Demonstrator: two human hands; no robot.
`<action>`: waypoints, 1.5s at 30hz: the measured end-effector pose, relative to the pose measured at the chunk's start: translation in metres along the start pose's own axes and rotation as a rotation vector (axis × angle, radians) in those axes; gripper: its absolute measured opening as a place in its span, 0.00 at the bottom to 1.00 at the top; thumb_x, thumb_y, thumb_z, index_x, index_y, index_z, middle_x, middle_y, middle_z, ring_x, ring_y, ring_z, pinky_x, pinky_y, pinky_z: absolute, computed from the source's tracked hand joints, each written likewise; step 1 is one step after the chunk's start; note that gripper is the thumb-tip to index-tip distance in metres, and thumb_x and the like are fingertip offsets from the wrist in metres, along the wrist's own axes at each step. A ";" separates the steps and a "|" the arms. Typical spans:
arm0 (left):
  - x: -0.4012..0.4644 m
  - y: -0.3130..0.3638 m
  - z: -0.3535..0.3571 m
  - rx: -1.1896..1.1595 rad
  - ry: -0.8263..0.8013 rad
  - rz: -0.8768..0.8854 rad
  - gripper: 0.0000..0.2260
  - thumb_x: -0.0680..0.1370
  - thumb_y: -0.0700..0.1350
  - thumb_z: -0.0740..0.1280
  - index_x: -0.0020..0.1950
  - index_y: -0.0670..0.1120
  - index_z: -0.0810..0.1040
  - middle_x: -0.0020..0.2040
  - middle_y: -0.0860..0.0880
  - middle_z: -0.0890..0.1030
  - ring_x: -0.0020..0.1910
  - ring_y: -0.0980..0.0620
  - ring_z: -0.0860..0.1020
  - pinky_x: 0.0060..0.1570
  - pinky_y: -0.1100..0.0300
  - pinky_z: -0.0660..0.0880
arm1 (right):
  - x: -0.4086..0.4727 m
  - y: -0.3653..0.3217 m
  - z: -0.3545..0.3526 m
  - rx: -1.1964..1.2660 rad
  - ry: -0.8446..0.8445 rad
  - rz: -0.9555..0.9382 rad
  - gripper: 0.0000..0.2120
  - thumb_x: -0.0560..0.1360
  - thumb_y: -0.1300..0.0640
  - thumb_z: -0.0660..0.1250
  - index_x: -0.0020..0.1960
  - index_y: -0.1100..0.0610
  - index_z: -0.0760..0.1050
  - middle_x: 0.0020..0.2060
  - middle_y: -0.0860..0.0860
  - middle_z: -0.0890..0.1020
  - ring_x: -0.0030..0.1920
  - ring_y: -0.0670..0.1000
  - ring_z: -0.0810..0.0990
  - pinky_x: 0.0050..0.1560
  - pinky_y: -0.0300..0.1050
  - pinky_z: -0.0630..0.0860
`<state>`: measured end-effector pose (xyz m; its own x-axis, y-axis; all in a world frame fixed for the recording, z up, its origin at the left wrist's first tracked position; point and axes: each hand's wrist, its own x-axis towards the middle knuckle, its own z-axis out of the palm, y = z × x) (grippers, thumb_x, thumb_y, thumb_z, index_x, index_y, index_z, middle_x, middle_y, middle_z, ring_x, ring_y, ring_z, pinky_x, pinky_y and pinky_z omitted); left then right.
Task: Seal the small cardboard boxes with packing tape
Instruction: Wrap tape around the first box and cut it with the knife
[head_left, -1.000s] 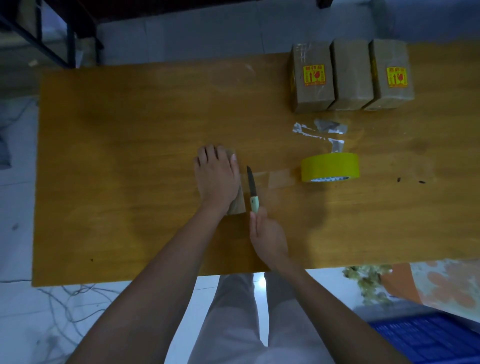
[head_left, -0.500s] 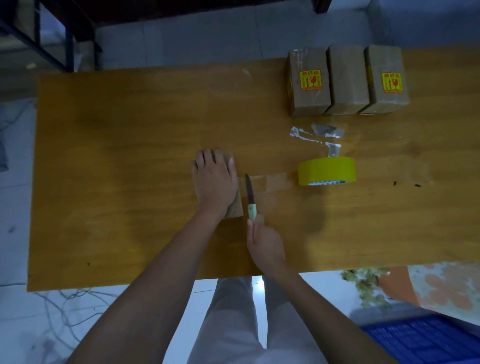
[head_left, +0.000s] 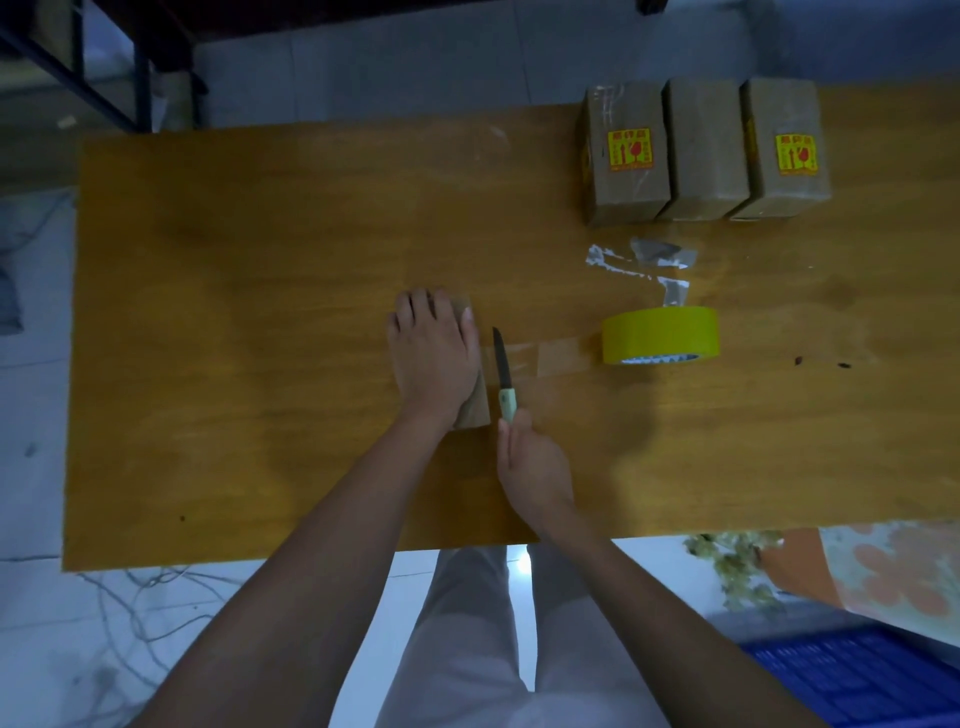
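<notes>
Three taped cardboard boxes (head_left: 704, 153) stand in a row at the far edge of the wooden table (head_left: 234, 312), beyond the yellow tape roll (head_left: 661, 335). Left of the roll, a strip of clear tape (head_left: 550, 356) runs to a small box (head_left: 475, 402) (mostly hidden) under the left hand (head_left: 434, 358), pressed flat with fingers together. Between box and roll, the right hand (head_left: 532, 460) grips a knife (head_left: 504, 376), blade lying across the strip. Crumpled tape scraps (head_left: 644, 262) lie just behind the roll.

box (head_left: 475, 402) under left hand (head_left: 432, 358) | knife (head_left: 503, 371) right | tape roll (head_left: 660, 334) farther right
</notes>
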<state>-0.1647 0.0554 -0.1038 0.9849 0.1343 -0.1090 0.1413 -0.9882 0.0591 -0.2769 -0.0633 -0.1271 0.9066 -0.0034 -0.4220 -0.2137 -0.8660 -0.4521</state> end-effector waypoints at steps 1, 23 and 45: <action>0.000 0.000 0.001 -0.001 0.001 0.003 0.21 0.83 0.53 0.49 0.61 0.40 0.73 0.58 0.41 0.75 0.60 0.40 0.71 0.57 0.47 0.71 | -0.006 0.000 0.003 -0.002 -0.004 0.019 0.15 0.84 0.47 0.47 0.55 0.55 0.67 0.28 0.43 0.70 0.25 0.43 0.71 0.23 0.36 0.64; 0.001 -0.004 0.008 -0.027 0.056 0.005 0.20 0.82 0.53 0.51 0.59 0.40 0.74 0.56 0.41 0.75 0.58 0.40 0.72 0.55 0.47 0.71 | -0.024 -0.005 0.007 0.077 -0.070 0.080 0.16 0.83 0.46 0.45 0.57 0.55 0.66 0.33 0.48 0.77 0.31 0.48 0.78 0.32 0.45 0.77; 0.001 -0.041 0.007 -0.601 0.117 0.008 0.18 0.83 0.50 0.54 0.62 0.38 0.73 0.57 0.42 0.74 0.60 0.44 0.70 0.58 0.52 0.69 | 0.117 -0.030 -0.092 0.255 0.133 0.194 0.19 0.84 0.49 0.54 0.67 0.61 0.71 0.59 0.62 0.76 0.56 0.62 0.77 0.52 0.51 0.72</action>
<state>-0.1706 0.0954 -0.1132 0.9858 0.1680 0.0018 0.1318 -0.7795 0.6124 -0.1312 -0.0832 -0.0903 0.8760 -0.2357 -0.4209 -0.4557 -0.6902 -0.5621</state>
